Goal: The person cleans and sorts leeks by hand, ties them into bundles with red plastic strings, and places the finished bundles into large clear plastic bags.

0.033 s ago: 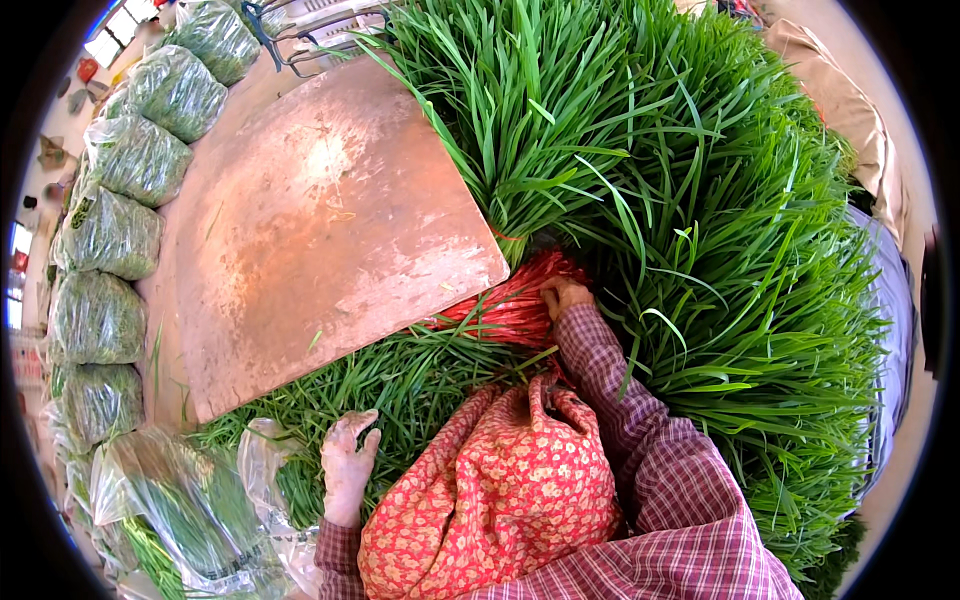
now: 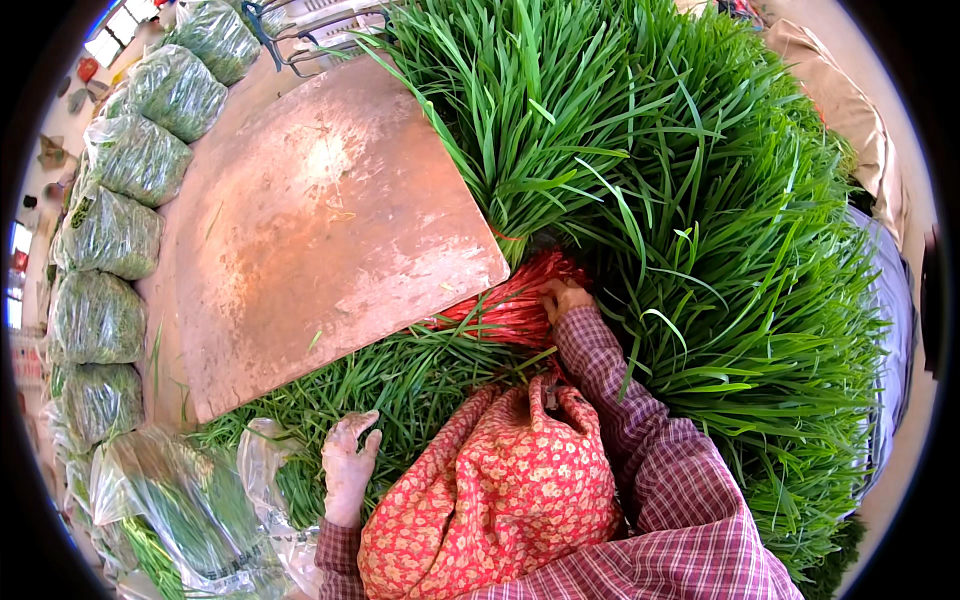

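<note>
My right hand (image 2: 566,298) reaches to the end of a thick bundle of red plastic tie strips (image 2: 515,310), its fingers curled onto the strips. That bundle lies by the near right corner of a worn board (image 2: 330,230). My left hand (image 2: 346,465) is raised, empty, with thumb and fingers apart, above loose green leafy stalks (image 2: 390,385). Just beyond the red strips stands a bunch of long green leaves (image 2: 510,190), bound low with a red tie. A red flowered cloth (image 2: 490,490) covers my lap between the arms.
Tall green leaves (image 2: 740,270) are heaped along my right side. Clear bags packed with greens (image 2: 100,320) form a row on the left. Another clear bag (image 2: 190,500) of greens lies near my left hand. A metal-framed rack (image 2: 310,40) stands beyond the board.
</note>
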Demonstrator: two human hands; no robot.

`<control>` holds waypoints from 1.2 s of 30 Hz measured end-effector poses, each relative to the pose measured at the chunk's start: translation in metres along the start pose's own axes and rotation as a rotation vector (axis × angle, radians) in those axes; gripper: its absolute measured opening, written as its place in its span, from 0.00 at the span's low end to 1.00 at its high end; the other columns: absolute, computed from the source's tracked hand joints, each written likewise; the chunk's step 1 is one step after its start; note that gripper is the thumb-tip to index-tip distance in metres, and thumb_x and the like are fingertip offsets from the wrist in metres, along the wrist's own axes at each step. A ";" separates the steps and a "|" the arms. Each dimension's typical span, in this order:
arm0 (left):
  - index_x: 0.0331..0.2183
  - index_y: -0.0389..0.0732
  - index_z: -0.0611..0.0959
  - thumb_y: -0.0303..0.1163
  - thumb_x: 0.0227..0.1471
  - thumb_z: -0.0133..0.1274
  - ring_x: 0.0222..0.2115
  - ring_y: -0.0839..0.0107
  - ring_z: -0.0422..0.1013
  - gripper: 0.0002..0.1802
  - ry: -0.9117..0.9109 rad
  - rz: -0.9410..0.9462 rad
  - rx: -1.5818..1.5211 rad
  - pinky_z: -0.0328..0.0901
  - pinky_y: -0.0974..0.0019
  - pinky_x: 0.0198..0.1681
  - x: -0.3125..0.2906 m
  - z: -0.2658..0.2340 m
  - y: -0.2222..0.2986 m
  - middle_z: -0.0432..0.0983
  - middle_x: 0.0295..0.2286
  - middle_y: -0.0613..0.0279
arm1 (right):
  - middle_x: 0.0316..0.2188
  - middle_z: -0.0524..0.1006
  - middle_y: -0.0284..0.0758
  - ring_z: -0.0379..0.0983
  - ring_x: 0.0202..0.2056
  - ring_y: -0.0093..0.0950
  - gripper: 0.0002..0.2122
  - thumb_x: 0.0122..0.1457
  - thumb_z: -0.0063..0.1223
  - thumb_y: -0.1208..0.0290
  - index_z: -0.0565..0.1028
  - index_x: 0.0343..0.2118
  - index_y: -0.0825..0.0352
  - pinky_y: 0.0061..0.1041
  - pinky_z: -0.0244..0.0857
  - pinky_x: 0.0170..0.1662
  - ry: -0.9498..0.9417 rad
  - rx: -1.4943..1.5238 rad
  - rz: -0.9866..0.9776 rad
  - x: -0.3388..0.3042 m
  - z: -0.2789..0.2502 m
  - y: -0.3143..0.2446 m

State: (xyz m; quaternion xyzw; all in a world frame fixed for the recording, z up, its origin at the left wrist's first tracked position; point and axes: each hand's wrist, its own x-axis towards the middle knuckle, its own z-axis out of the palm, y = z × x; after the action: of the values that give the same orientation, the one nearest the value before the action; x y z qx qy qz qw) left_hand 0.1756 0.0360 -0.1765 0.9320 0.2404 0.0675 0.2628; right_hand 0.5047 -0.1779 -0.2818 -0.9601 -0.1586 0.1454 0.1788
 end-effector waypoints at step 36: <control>0.43 0.49 0.77 0.46 0.49 0.50 0.56 0.61 0.57 0.20 -0.313 0.251 0.058 0.45 0.44 0.59 0.145 0.158 0.058 0.68 0.50 0.63 | 0.26 0.71 0.39 0.74 0.26 0.38 0.06 0.51 0.47 0.69 0.72 0.31 0.62 0.37 0.68 0.25 0.126 -0.236 -0.611 -0.073 -0.120 -0.048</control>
State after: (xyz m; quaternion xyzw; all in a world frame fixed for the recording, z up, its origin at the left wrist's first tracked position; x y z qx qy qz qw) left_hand 0.3659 -0.0095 -0.2809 0.9609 0.0804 -0.0531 0.2595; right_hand 0.4663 -0.1975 -0.1396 -0.8893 -0.4436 0.0062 0.1111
